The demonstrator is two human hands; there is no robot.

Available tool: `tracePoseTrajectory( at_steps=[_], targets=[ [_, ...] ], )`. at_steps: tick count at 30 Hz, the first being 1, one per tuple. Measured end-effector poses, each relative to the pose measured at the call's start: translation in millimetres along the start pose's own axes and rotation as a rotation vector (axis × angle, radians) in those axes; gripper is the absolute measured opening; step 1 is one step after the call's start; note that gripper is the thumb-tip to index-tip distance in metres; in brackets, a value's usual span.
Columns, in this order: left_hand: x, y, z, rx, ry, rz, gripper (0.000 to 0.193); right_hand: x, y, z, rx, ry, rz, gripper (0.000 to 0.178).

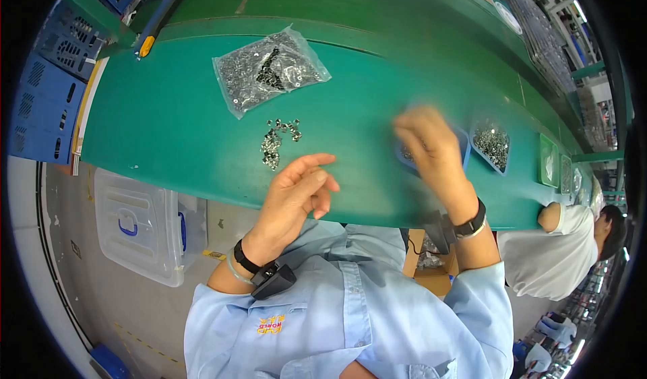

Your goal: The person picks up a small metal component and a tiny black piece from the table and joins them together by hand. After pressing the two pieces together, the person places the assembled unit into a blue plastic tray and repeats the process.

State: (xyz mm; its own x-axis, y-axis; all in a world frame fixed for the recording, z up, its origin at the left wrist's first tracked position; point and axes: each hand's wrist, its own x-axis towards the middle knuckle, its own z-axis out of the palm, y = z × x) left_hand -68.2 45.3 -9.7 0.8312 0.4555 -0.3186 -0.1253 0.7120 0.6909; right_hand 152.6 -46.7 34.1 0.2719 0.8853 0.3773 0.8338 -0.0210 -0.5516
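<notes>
My left hand (295,194) hovers over the front edge of the green work surface (175,136), fingers loosely curled and apart, with nothing visible in them. Just beyond it lies a small loose pile of shiny metal parts (271,147), too small to name. My right hand (431,150) is above a blue bin (465,148) that holds small metal parts. Its fingers point down and are smeared by motion, so any held piece cannot be made out. The hand hides much of that bin. Beside it stands a second blue bin (490,144) of small metal parts.
A clear plastic bag (269,69) full of small metal parts lies farther back. A green tray (548,160) is at the right, near a person in a white shirt (546,254). A yellow-tipped cutter (146,46) rests far left. A lidded clear box (138,224) stands below left.
</notes>
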Motion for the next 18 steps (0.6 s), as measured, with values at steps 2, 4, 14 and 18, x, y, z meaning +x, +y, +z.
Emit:
tracePoseTrajectory(
  at_steps=[2, 4, 14, 18],
  targets=[
    [-3.3, 1.3, -11.4, -0.054, 0.053, 0.007, 0.026, 23.3, -11.2, 26.6, 0.056, -0.119, -0.105, 0.014],
    [-4.9, 3.9, -13.5, -0.065, 0.037, 0.005, 0.026, 45.3, -18.6, 55.5, 0.067, -0.173, -0.132, 0.014],
    [-9.1, 16.6, -21.7, -0.049, 0.102, 0.098, 0.024, 62.1, -14.1, 78.7, 0.176, -0.374, -0.166, 0.012],
    [-1.0, 21.5, -10.1, -0.046, 0.024, 0.053, 0.022, 36.3, -36.8, 46.5, 0.388, -0.314, 0.002, 0.011]
  ],
)
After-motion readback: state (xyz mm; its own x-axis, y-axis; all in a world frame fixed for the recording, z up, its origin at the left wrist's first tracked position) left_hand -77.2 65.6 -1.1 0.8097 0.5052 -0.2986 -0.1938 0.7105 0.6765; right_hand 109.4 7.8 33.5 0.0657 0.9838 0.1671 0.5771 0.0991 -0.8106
